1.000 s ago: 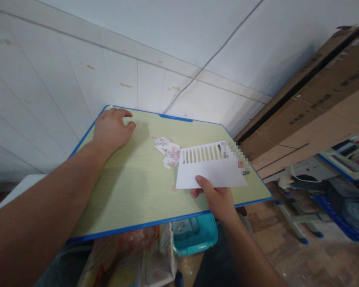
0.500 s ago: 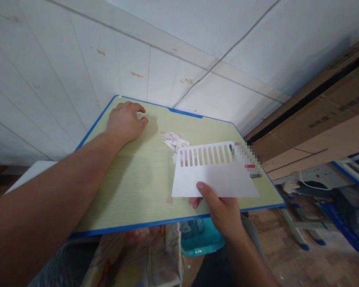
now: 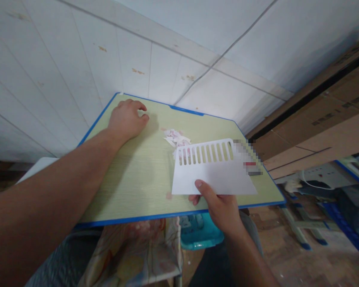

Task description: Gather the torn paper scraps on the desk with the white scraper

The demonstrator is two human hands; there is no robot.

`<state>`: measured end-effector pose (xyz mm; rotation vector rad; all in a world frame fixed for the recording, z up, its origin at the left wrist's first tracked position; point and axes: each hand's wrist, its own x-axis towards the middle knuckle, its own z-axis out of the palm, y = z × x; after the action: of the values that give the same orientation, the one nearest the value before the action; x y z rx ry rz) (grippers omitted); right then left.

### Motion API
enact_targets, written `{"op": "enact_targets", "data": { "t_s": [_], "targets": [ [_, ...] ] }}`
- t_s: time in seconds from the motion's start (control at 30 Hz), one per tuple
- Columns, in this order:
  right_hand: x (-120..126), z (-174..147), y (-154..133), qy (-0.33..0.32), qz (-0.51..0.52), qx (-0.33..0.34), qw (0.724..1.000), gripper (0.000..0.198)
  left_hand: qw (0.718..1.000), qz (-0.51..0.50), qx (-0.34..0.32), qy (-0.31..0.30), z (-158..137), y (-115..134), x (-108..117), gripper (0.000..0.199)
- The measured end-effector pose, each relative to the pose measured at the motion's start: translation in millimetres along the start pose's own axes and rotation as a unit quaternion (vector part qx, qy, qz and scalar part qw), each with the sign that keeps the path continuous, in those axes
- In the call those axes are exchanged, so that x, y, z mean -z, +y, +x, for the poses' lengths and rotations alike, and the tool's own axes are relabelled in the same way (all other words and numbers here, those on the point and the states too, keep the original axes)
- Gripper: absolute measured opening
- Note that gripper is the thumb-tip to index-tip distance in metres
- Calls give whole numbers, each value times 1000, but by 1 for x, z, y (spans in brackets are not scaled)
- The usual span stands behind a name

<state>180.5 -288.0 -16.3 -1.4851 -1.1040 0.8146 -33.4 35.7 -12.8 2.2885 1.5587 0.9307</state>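
On the pale green, blue-edged desktop (image 3: 146, 175), the flat white sheet with 1 row of slots (image 3: 215, 177) looks light, fairly stiff, weakest at the slots; its solid near edge suits holding. There the right hand (image 3: 220, 208) pinches it, thumb above, fingers beneath. The left hand (image 3: 128, 119), well apart, curls loosely around nothing. Torn white-and-pink scraps (image 3: 176, 137) lie by the slots.
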Motion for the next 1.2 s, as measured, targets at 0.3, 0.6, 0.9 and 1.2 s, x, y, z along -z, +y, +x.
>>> {"op": "enact_targets", "data": {
  "t_s": [0.3, 0.6, 0.9, 1.2],
  "targets": [
    [0, 1, 2, 4, 5, 1, 1000, 44, 1000, 3, 2, -6, 1, -1, -1, 42],
    [5, -1, 5, -31, 12, -9, 999, 43, 1000, 1, 6, 1, -1, 1, 2, 40],
    [4, -3, 8, -51, 6, -7, 999, 47, 1000, -7, 14, -1, -2, 4, 4, 45],
    [2, -7, 5, -42, 1, -2, 999, 37, 1000, -1, 22, -4, -2, 7, 5, 40]
  ]
}}
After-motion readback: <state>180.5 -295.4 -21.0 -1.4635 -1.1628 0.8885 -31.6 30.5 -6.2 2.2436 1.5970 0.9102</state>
